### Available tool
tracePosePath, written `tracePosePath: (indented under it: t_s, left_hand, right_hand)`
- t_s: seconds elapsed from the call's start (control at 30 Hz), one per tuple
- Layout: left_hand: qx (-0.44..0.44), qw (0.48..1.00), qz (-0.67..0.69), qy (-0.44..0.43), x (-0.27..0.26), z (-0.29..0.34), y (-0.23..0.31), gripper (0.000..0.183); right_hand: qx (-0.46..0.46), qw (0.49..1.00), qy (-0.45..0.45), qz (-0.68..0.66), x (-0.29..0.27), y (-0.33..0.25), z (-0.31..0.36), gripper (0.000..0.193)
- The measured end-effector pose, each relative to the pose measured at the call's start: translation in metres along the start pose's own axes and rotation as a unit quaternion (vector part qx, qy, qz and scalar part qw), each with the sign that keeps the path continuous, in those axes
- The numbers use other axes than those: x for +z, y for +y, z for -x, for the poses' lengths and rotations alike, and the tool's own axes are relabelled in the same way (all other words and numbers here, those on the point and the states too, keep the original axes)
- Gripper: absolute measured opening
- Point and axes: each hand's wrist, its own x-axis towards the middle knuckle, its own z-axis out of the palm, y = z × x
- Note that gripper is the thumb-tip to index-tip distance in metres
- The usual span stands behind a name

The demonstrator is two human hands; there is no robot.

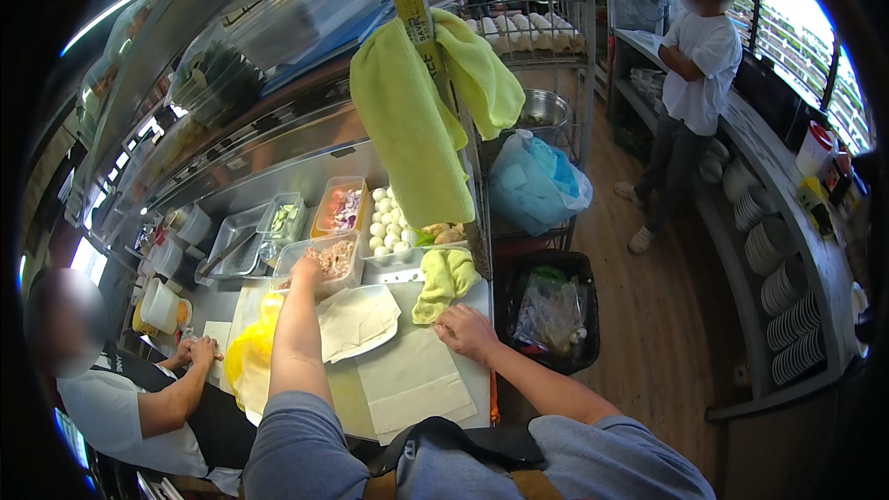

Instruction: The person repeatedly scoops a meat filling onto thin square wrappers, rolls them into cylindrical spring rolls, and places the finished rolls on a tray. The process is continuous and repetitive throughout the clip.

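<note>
My left hand (304, 274) reaches into a clear plastic container of ground meat filling (335, 261); its fingertips are hidden there. Just nearer than the container is a white plate (394, 326) stacked with thin pale wrapper sheets (356, 322). More flat sheets (412, 380) lie on the worktop between my forearms. My right hand (466, 331) rests at the table's right side, fingers curled in, with nothing visible in them. Beside its fingertips lies a crumpled lime-green cloth (444, 285). A yellow plastic bag (248, 361) sits left of my left forearm.
Behind the filling stand containers of cut green vegetable (284, 218), chopped onion and tomato (344, 207), and peeled eggs (389, 225). A green towel (407, 120) hangs overhead. A co-worker (139, 398) handles something at left; another person (694, 65) stands right. A black bin (551, 315) is beside the table.
</note>
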Motion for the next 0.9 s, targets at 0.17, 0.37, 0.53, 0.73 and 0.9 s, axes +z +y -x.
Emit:
tracePosePath:
  t_s: [0.17,0.37,0.53,0.73,0.9]
  left_hand:
    - [-0.006,0.997,-0.075,-0.003,-0.009,0.001,-0.053,0.068]
    - [0.116,0.975,-0.097,0.163,0.022,0.001,-0.023,0.084]
    - [0.063,0.995,-0.071,0.036,0.009,-0.005,0.007,0.073]
    - [0.063,0.991,0.015,0.121,-0.001,0.03,0.013,0.07]
    - [0.051,0.99,0.062,0.117,-0.006,0.052,0.019,0.073]
  right_hand:
    - [-0.024,0.999,0.01,-0.021,0.007,-0.019,-0.008,0.022]
    - [-0.01,0.999,0.03,-0.008,0.003,-0.002,0.001,0.022]
    - [0.0,1.0,0.023,0.012,-0.002,0.007,0.004,0.022]
    - [-0.007,0.999,0.032,0.005,0.0,0.005,0.002,0.021]
    - [-0.007,1.0,0.025,0.009,0.008,0.009,0.004,0.02]
